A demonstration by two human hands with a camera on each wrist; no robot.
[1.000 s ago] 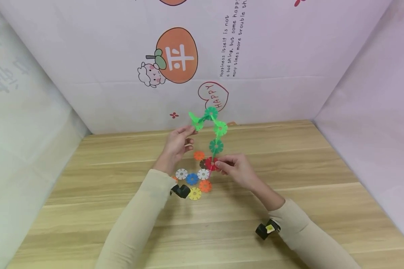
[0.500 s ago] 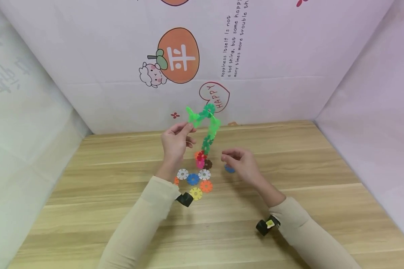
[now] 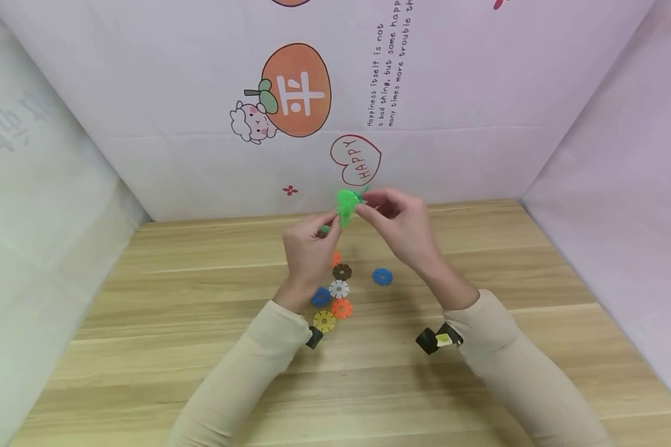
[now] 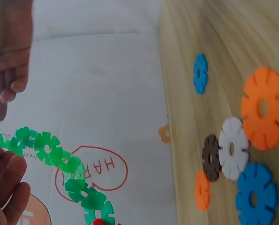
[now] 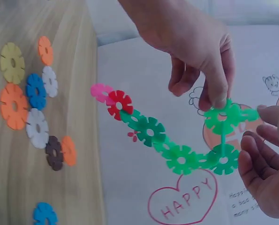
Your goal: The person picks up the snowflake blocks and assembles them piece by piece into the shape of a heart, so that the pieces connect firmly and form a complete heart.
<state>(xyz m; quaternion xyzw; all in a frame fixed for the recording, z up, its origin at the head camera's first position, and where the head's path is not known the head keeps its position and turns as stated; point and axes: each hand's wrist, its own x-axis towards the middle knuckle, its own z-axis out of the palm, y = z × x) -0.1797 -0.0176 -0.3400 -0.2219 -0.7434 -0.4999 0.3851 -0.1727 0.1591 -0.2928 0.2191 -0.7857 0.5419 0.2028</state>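
A chain of interlocking notched snowflake discs [image 5: 181, 160] hangs in the air, mostly light and dark green, with a red disc [image 5: 119, 105] and a pink disc [image 5: 101, 93] at its lower end. My left hand [image 3: 312, 248] pinches a light green disc [image 5: 222, 117] near the other end between thumb and fingertips. My right hand [image 3: 405, 226] has its thumb and fingers at the outermost green disc [image 5: 249, 114] and appears to pinch it. The fingers partly hide that disc. In the head view, both hands cover much of the chain.
Loose snowflake discs lie flat on the wooden table [image 3: 481, 261]: brown [image 3: 342, 272], white [image 3: 338, 289], orange [image 3: 342, 308], yellow [image 3: 324, 321] and blue [image 3: 320, 297]. Another blue disc [image 3: 383, 277] lies apart to the right. A printed cloth wall [image 3: 453, 136] stands behind.
My right hand has let go of the red disc and risen to the chain's upper end beside my left hand. The left hand has moved right and turned the chain, uncovering the blue disc.
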